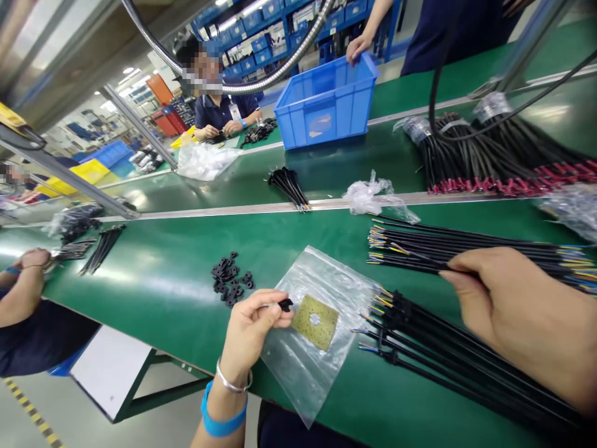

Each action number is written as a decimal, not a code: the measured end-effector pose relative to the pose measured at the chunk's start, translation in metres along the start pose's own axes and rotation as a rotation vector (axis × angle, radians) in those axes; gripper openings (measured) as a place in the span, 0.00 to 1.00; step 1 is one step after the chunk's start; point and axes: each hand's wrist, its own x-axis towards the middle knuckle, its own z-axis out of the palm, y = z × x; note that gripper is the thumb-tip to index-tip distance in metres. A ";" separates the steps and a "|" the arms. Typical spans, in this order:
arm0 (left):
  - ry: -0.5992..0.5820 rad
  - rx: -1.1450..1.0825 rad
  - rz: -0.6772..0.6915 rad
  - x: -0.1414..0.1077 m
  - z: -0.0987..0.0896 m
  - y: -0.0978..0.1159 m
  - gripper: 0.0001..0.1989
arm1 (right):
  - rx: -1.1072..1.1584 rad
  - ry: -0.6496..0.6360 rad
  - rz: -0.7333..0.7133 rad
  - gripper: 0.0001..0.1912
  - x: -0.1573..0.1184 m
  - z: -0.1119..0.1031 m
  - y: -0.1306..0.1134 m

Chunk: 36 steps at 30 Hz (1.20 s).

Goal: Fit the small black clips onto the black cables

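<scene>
Pinched in my left hand [254, 326] is a small black plastic part [285, 305], held above a clear zip bag [293, 373]. A yellowish square pad [317, 322] with a round hole lies on that bag. My right hand [508, 305] is closed on a black cable [433, 262], at the row of black cables [466, 239] with bared coloured wire ends. Nearer me lies a bundle of cables [448, 354] with black parts fitted near their ends. Left of the bag is a pile of small black parts [231, 278].
A blue bin [326, 106] stands across the belt with a co-worker's hand [359, 46] on its rim. Thick cable bundles [466, 149] lie back right. Another person [226, 115] works opposite; a neighbour's arms [23, 280] are at left. A metal hose [261, 84] arches overhead.
</scene>
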 end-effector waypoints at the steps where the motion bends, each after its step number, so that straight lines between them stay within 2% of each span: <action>1: -0.046 0.082 0.052 -0.002 0.006 0.000 0.09 | 0.017 0.021 -0.060 0.06 0.000 -0.004 -0.006; 4: -0.133 0.475 0.374 -0.008 0.025 -0.003 0.07 | 0.098 0.003 -0.237 0.06 0.000 -0.013 -0.023; 6: -0.159 0.751 0.602 -0.012 0.037 -0.006 0.10 | 0.180 -0.036 -0.274 0.06 -0.001 -0.016 -0.031; 7: -0.173 0.865 0.674 -0.013 0.041 -0.008 0.11 | 0.205 -0.063 -0.278 0.06 -0.002 -0.017 -0.034; 9: -0.224 1.022 0.706 -0.014 0.046 -0.010 0.14 | 0.240 -0.110 -0.287 0.06 -0.004 -0.018 -0.038; 12: -0.322 1.090 0.610 -0.012 0.046 -0.012 0.17 | 0.279 -0.151 -0.296 0.06 -0.009 -0.019 -0.042; 14: -0.350 1.025 0.530 -0.011 0.045 -0.011 0.19 | 0.301 -0.162 -0.309 0.06 -0.011 -0.020 -0.046; 16: -0.302 0.853 0.415 -0.012 0.045 -0.009 0.17 | 0.342 -0.161 -0.331 0.07 -0.011 -0.022 -0.052; 20: -0.140 0.179 0.084 -0.020 0.053 -0.002 0.08 | 0.464 -0.210 -0.383 0.10 -0.013 -0.025 -0.064; 22: -0.150 -0.139 -0.029 -0.024 0.060 0.002 0.07 | 0.498 -0.242 -0.393 0.11 -0.014 -0.026 -0.067; 24: -0.177 -0.332 -0.094 -0.026 0.065 0.004 0.08 | 0.506 -0.264 -0.389 0.12 -0.016 -0.026 -0.067; 28: -0.168 -0.447 -0.136 -0.026 0.070 0.006 0.09 | 0.490 -0.288 -0.372 0.13 -0.017 -0.027 -0.064; 36: -0.173 -0.310 0.014 -0.035 0.068 0.012 0.09 | 0.401 -0.218 -0.391 0.13 -0.019 -0.030 -0.066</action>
